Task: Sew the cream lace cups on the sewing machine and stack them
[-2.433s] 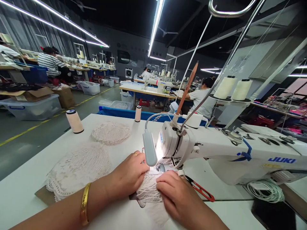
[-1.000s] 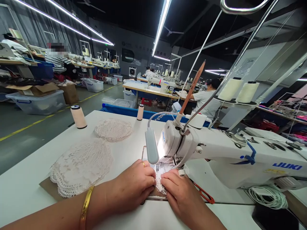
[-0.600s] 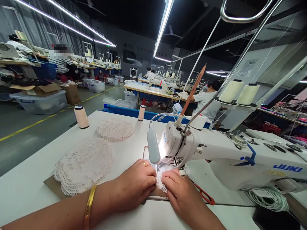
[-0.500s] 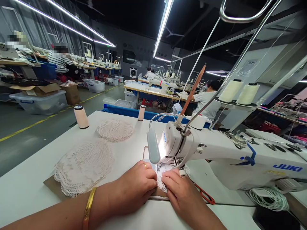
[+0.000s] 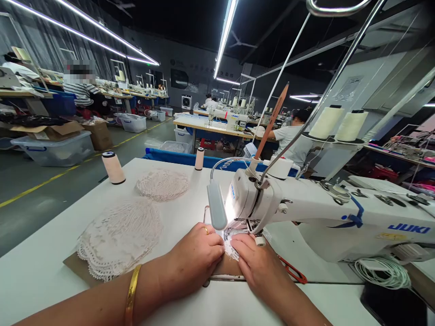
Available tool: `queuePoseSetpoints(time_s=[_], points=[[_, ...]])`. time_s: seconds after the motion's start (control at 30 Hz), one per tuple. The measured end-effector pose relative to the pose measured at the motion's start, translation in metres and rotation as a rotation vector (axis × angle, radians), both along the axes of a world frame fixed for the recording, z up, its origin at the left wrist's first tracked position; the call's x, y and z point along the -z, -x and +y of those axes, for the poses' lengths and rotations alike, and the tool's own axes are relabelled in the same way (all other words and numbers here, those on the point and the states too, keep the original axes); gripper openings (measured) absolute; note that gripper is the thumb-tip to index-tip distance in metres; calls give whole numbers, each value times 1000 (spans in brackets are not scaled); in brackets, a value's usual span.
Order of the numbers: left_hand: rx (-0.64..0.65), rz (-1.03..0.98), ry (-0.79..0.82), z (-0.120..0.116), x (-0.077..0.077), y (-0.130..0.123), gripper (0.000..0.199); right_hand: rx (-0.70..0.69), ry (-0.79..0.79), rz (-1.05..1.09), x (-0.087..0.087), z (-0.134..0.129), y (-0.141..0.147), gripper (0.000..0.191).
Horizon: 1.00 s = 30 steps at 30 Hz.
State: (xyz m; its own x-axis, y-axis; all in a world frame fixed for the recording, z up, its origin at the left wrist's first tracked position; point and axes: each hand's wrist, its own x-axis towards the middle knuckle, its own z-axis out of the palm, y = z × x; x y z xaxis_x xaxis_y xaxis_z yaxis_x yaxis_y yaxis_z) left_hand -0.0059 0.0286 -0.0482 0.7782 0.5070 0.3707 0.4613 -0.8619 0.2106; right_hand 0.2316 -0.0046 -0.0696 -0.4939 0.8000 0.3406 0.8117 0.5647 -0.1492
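Lace (image 5: 232,253), between fingers (image 5: 217,249), near lamp (image 5: 216,206)

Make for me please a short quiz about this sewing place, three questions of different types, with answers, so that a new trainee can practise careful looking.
1. True or false: the left hand wears a gold ring.

2. Count: how many peach thread spools stand on the white table?

3. Choose: what lies between the left hand and the right hand, at the front of the sewing machine?
A) black cloth
B) white lace
C) brown paper bag

Key:
1. True.
2. Two, a larger and a smaller one.
3. B.
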Motion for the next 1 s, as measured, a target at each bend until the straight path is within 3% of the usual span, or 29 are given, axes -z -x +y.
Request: queuePoseSetpoints(time_s=[0.3,0.63,0.87,1.0], points=[[-9,13,23,5,3,1,17,-78,-52,42,3,-2,0,46],[-79,-24,54,16,-2,-1,21,26,-34,62,5,4,4,54],[-263,-353,491,42,-22,-12,16,91,-39,13,12,8,2,55],[-359,-453,635,69,-22,-28,22,75,-45,50,7,7,4,56]])
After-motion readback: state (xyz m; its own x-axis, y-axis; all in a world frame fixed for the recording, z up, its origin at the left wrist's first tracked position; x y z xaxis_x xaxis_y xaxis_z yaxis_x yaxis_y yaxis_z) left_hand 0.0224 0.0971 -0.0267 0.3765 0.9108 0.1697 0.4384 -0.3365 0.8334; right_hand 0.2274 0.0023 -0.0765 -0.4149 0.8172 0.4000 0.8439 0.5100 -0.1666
